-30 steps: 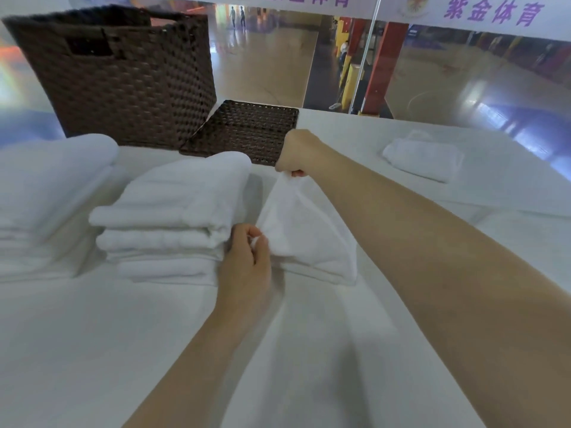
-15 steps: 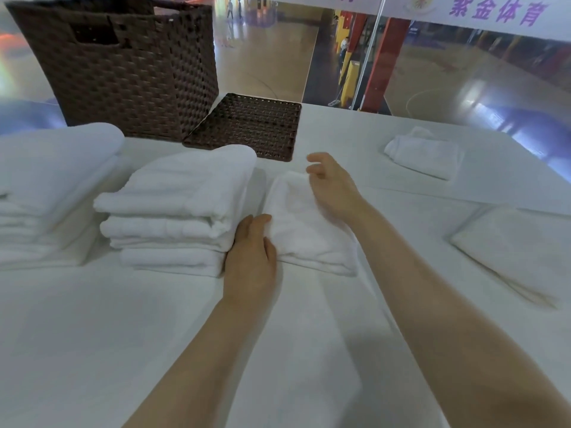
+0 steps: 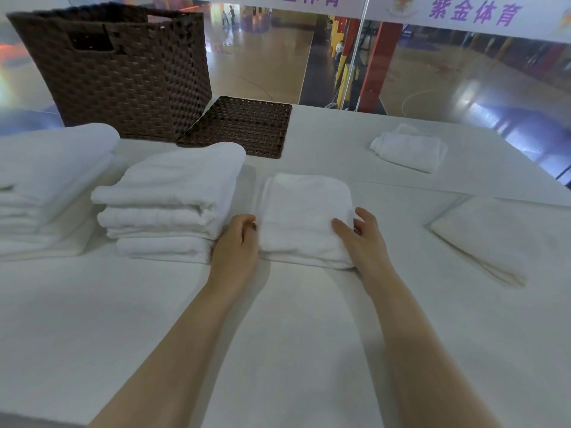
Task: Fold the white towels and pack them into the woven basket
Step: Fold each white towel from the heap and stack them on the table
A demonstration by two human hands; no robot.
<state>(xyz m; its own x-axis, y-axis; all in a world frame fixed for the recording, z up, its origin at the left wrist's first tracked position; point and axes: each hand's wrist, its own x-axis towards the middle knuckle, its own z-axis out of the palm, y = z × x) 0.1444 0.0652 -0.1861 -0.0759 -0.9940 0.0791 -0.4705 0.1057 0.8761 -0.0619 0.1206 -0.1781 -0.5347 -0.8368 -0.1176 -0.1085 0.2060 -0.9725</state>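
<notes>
A small folded white towel [image 3: 304, 211] lies flat on the white table [image 3: 278, 335] in front of me. My left hand [image 3: 236, 248] grips its near left edge, with the fingers tucked against the side. My right hand [image 3: 360, 239] holds its near right corner, thumb on top and fingers curled round the edge. The dark brown woven basket [image 3: 123, 78] stands upright at the back left, and I cannot see inside it.
The basket's woven lid [image 3: 244, 125] lies flat beside it. A stack of folded towels [image 3: 173, 193] sits just left of my left hand, and a larger pile [image 3: 46, 168] is at the far left. Two more towels lie at the back right [image 3: 408, 148] and right [image 3: 500, 230].
My right hand let go of the towel's raised far end, which now lies folded flat, and came back to the near right corner. My left hand stayed at the left edge.
</notes>
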